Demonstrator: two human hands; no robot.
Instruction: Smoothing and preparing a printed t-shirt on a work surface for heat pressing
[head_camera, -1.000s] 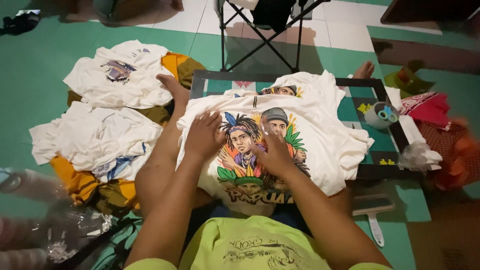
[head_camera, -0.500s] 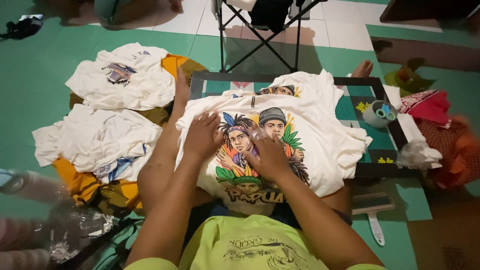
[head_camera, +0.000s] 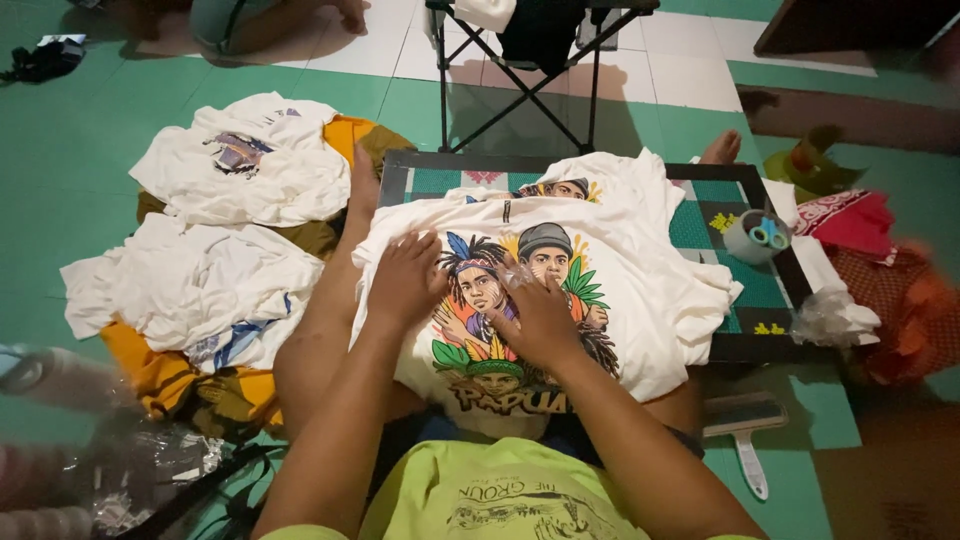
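Observation:
A white T-shirt (head_camera: 640, 300) with a colourful print of faces and leaves (head_camera: 505, 300) lies spread over my lap and a dark-framed board (head_camera: 770, 345) on the floor. My left hand (head_camera: 405, 282) lies flat on the shirt at the print's left edge, fingers apart. My right hand (head_camera: 540, 318) presses flat on the middle of the print, fingers spread toward the faces. Neither hand holds anything. A second printed shirt (head_camera: 570, 180) peeks out beneath the far edge.
Piles of white shirts (head_camera: 250, 170) (head_camera: 190, 290) over orange cloth (head_camera: 150, 370) lie at left. A tape roll holding scissors (head_camera: 755, 238) sits on the board, with red cloth (head_camera: 850, 220) beyond it. A brush (head_camera: 745, 430), crumpled plastic (head_camera: 150, 470), a folding chair (head_camera: 520, 70) and another person (head_camera: 240, 20) are around.
The view has shifted slightly. Both hands stay flat on the printed shirt in nearly the same places.

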